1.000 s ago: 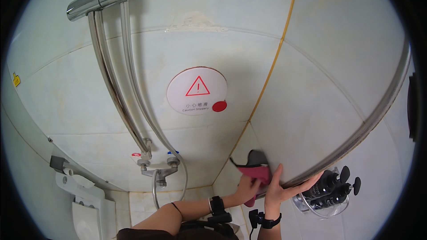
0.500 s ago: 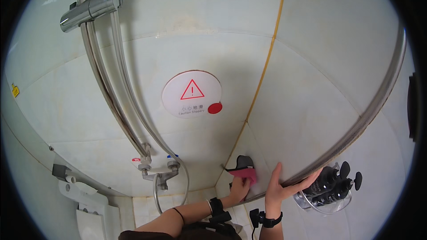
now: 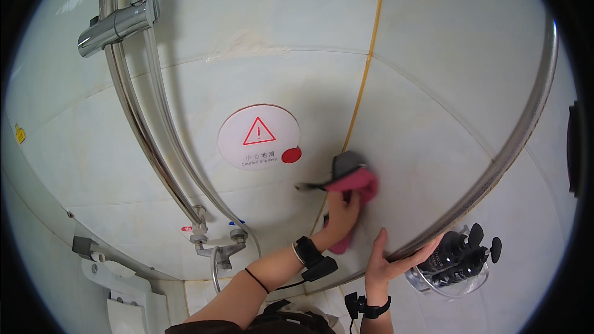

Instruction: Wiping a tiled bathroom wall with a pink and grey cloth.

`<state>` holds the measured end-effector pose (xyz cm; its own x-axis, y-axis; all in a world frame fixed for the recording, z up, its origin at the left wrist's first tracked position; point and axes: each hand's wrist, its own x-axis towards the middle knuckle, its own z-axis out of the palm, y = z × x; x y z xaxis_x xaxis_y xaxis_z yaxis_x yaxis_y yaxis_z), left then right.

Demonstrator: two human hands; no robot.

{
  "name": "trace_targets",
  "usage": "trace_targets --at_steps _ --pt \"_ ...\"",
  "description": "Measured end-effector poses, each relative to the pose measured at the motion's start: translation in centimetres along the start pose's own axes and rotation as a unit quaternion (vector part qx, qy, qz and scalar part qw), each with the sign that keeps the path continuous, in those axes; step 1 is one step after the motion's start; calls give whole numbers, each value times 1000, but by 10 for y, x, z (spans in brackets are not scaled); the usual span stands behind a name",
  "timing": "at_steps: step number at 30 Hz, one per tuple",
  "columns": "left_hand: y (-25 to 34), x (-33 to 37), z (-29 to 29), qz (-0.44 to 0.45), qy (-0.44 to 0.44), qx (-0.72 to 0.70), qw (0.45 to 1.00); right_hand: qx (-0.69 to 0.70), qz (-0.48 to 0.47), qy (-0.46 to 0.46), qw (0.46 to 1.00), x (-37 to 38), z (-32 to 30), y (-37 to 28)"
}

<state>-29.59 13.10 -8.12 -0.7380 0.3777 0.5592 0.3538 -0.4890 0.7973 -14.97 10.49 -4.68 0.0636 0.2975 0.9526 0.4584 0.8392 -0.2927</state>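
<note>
Your left hand [image 3: 341,215] grips a cloth [image 3: 365,182]; your right hand [image 3: 382,269] spreads open against the edge [image 3: 461,211] beside a rack [image 3: 455,297] holding bottles [image 3: 458,268].

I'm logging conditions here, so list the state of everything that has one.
Pink-and-grey cloth: bunched, partly blurred
Left hand: closed on the cloth
Right hand: spread, at the metal edge trim
Two black pump bottles: standing in the wire rack
Corner grout: yellowed
Round warning sign: fixed flat, upper rim browned
Shower hose: hanging
</note>
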Motion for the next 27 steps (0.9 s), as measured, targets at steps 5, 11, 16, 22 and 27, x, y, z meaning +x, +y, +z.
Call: trace_targets --at_steps 5,11,16,22,27 --pt "-27 -45 -24 -35 18 129 991 -11 11 -18 1000 0 -2 -1" --pt "62 -8 -3 169 -118 59 977 14 12 2 1000 1 -1 -2" --pt "87 72 29 183 -80 0 980 -2 6 -5 1000 0 -1 0" --pt "33 51 16 101 34 -44 993 -10 0 -18 1000 -2 -4 3" --pt "-6 -15 -21 5 -39 11 999 15 5 -7 1000 -4 -2 4"
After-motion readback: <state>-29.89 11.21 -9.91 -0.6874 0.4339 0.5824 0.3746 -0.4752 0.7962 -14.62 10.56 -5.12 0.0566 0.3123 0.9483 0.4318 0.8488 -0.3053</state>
